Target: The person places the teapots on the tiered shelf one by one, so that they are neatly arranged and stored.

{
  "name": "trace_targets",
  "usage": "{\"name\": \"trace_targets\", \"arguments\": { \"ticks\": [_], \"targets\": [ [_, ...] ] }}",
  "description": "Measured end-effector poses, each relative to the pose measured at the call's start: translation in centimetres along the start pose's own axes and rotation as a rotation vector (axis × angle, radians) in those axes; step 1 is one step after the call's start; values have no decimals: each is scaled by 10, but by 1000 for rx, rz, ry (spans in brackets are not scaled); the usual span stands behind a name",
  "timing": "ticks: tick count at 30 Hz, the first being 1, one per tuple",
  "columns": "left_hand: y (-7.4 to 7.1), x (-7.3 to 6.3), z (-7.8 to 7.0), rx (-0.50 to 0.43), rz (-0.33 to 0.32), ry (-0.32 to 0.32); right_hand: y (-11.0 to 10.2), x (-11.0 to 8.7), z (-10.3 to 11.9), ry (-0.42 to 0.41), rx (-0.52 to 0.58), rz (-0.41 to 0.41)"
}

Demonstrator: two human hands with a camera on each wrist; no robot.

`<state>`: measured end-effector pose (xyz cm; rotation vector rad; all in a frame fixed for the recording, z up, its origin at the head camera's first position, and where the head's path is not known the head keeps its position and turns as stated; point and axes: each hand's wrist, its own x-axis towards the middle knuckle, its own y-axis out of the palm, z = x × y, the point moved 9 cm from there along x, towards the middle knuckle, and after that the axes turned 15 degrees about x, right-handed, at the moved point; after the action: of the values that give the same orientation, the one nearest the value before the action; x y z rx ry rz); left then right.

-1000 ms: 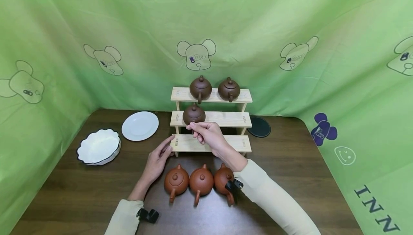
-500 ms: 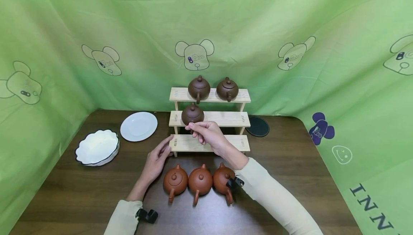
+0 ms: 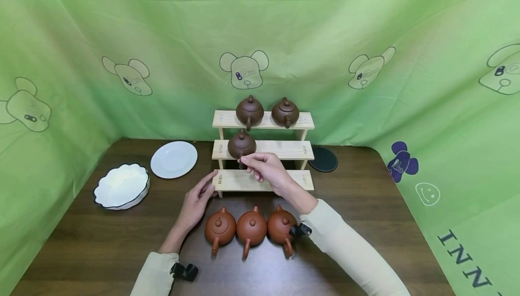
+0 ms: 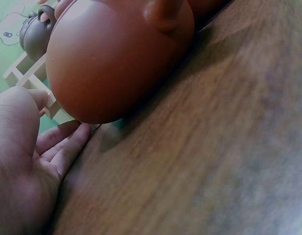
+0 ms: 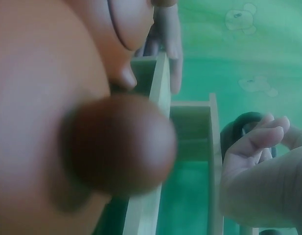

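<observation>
Head view: a dark brown clay teapot (image 3: 241, 142) sits upright on the middle tier of a three-tier wooden stand (image 3: 290, 150), just beyond the fingertips of the right hand (image 3: 269, 172). That hand's thumb and forefinger come close together at the teapot's handle, which points toward the person; whether they pinch it, I cannot tell. The left hand (image 3: 195, 205) has its fingers extended and relaxed, resting against the near tier's left end. Farther from the hands, on the top tier, stand two more dark brown teapots, a left one (image 3: 249, 111) and a right one (image 3: 285, 113). Nearer the person, between the forearms, three reddish-brown teapots (image 3: 251, 229) line up on the table (image 3: 365, 224), handles toward the person. Left of the left hand is a scalloped white bowl (image 3: 145, 190) with a dark rim; beyond that hand lies a white plate (image 3: 174, 159). Beyond and right of the right hand lies a black round mat (image 3: 325, 159).
</observation>
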<state>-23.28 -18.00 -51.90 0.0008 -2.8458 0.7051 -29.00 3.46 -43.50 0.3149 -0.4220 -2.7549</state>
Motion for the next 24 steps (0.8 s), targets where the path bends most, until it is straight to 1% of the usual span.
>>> {"name": "trace_targets", "arguments": {
  "ticks": [5,10,11,13,17,18,21,24],
  "targets": [
    [0,0,1,-3,-11,36,-7,-6,4,-23,-36,-25],
    [0,2,10,-13,-30,113,-15,-12,5,-28,-64,-25],
    [0,2,10,-12,-32,118,-16,-13,6,-29,-64,-20],
    [1,1,9,-7,-26,105,-18,-17,7,-35,-62,-8],
    [1,0,3,-3,2,18,-22,-25,12,-51,-53,8],
    [1,0,3,-4,6,5,-24,-27,13,-54,-51,8],
    [1,0,2,-5,8,-12,-29,-34,16,-61,-45,3],
    [0,0,2,10,7,-8,-35,-41,17,-64,-48,1]
  ]
}}
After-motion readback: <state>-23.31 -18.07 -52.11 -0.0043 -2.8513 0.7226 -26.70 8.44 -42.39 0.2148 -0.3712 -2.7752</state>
